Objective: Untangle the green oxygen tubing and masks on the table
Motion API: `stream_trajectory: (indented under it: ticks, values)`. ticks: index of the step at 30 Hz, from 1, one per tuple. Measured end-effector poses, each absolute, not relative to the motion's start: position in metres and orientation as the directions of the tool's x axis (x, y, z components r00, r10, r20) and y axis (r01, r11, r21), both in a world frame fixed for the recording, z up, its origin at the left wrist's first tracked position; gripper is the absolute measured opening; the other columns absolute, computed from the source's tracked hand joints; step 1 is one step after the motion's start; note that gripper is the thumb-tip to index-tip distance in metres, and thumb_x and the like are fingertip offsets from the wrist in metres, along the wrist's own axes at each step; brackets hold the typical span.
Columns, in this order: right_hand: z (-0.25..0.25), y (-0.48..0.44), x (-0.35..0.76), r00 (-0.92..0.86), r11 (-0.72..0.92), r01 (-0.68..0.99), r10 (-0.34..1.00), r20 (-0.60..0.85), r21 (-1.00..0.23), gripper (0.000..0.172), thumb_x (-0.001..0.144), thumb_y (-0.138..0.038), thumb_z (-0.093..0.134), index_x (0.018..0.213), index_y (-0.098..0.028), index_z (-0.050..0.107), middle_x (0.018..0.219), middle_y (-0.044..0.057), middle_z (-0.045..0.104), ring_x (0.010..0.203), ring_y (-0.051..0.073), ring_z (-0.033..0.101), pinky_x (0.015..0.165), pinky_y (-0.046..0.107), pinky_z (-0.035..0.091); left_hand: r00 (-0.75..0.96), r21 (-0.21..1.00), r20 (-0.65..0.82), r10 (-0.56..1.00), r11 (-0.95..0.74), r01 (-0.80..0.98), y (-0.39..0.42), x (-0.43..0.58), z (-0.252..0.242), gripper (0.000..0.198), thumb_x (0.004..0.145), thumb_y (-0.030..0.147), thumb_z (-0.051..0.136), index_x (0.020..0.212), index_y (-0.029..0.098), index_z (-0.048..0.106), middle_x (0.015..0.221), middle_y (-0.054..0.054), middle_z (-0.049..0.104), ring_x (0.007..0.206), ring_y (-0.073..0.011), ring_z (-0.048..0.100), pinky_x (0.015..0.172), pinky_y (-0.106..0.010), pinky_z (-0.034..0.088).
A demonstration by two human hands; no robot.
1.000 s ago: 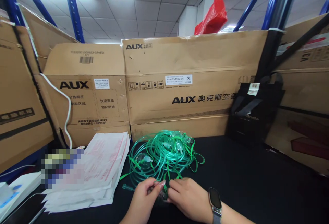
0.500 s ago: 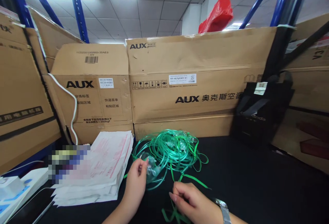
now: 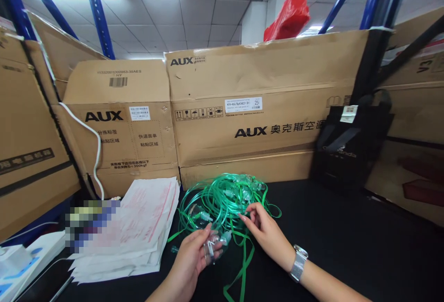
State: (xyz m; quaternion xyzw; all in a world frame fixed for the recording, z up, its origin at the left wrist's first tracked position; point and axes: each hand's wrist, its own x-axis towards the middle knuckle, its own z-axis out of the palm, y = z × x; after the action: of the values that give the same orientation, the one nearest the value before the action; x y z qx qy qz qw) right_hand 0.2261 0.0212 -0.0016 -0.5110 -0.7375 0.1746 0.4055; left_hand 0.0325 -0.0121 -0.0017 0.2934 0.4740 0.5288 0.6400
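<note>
Both angled inward: your left grip [image 3: 194, 252] closed round a clear, green-ported mask [image 3: 218, 241] over the counter [image 3: 312, 246], just before the coiled green tubing [image 3: 218, 202]; your right grip [image 3: 264, 222] curled alongside, its hold unclear!

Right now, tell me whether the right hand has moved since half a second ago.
Yes: the right hand has moved forward, closer to the wide carton.

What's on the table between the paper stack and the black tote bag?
Head view: coiled green tubing, clear oxygen masks and green straps, then black tabletop.
</note>
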Motion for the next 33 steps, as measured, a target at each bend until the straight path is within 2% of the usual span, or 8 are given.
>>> stream_trajectory:
  ticks: [3,6,10,14,19,23,29,33]
  values:
    - [-0.001,0.017,0.224,-0.232,0.479,0.601,0.871,0.433,-0.64,0.022,0.086,-0.039,0.041,0.098,-0.021,0.042,0.073,-0.002,0.045,0.052,0.01,0.043,0.051,0.023,0.038,0.057,0.808,-0.312,0.948,0.297,-0.509,-0.016,0.034,-0.001,0.018,0.067,0.026,0.071,0.072,0.011,0.062,0.071,-0.011,0.071,0.07,-0.0217,0.069,0.066,-0.029,0.053]
    - [0.0,0.012,0.223,-0.389,0.588,0.608,0.807,0.445,-0.534,0.021,0.087,-0.034,0.041,0.103,-0.021,0.044,0.08,0.0,0.048,0.056,0.011,0.046,0.055,0.024,0.04,0.14,0.758,-0.262,0.955,0.294,-0.582,-0.021,0.039,-0.001,0.018,0.066,0.023,0.073,0.074,0.01,0.065,0.074,-0.012,0.072,0.075,-0.0234,0.069,0.069,-0.029,0.053]
    - [0.0,0.007,0.223,-0.558,0.731,0.575,0.679,0.477,-0.367,0.02,0.086,-0.033,0.044,0.102,-0.02,0.046,0.083,0.003,0.05,0.069,0.014,0.052,0.06,0.025,0.041,0.207,0.749,-0.197,0.958,0.283,-0.599,-0.027,0.047,-0.005,0.018,0.067,0.024,0.072,0.077,0.01,0.067,0.086,-0.013,0.073,0.084,-0.0221,0.067,0.079,-0.029,0.05]
    - [0.0,0.0,0.219,-0.644,0.804,0.516,0.591,0.486,-0.295,0.021,0.087,-0.034,0.043,0.103,-0.021,0.046,0.085,0.004,0.053,0.073,0.014,0.053,0.061,0.024,0.041,0.201,0.768,-0.18,0.963,0.265,-0.583,-0.027,0.048,-0.01,0.017,0.067,0.024,0.071,0.079,0.012,0.068,0.085,-0.011,0.073,0.085,-0.0208,0.066,0.081,-0.029,0.048]
    - [0.0,0.002,0.217,-0.616,0.77,0.539,0.637,0.463,-0.341,0.02,0.09,-0.03,0.035,0.104,-0.02,0.046,0.087,0.005,0.055,0.074,0.014,0.054,0.063,0.025,0.043,0.181,0.801,-0.17,0.969,0.243,-0.547,-0.024,0.051,-0.017,0.024,0.061,0.031,0.075,0.075,0.012,0.068,0.081,-0.01,0.072,0.084,-0.0221,0.066,0.084,-0.034,0.046]
    - [-0.002,0.009,0.222,-0.566,0.715,0.582,0.698,0.44,-0.386,0.02,0.09,-0.028,0.036,0.104,-0.02,0.046,0.086,0.005,0.055,0.074,0.015,0.055,0.065,0.026,0.044,0.146,0.889,-0.064,0.987,0.123,-0.442,-0.027,0.061,-0.025,0.035,0.044,0.014,0.082,0.076,0.013,0.067,0.084,-0.011,0.071,0.085,-0.024,0.065,0.081,-0.033,0.048]
    - [-0.005,0.011,0.222,-0.526,0.684,0.593,0.728,0.44,-0.424,0.02,0.089,-0.027,0.037,0.103,-0.019,0.048,0.082,0.004,0.055,0.071,0.015,0.055,0.064,0.027,0.044,0.145,0.976,0.053,0.988,-0.021,-0.215,-0.031,0.069,-0.031,0.032,0.053,-0.003,0.067,0.08,0.014,0.065,0.087,-0.011,0.069,0.084,-0.0231,0.065,0.078,-0.032,0.049]
    - [-0.006,0.011,0.222,-0.53,0.698,0.579,0.715,0.456,-0.422,0.019,0.089,-0.024,0.036,0.104,-0.019,0.047,0.085,0.005,0.055,0.073,0.015,0.055,0.066,0.027,0.044,0.155,0.945,-0.012,0.988,0.062,-0.32,-0.028,0.066,-0.029,0.027,0.053,0.002,0.07,0.077,0.014,0.068,0.084,-0.011,0.072,0.081,-0.0236,0.066,0.08,-0.034,0.048]
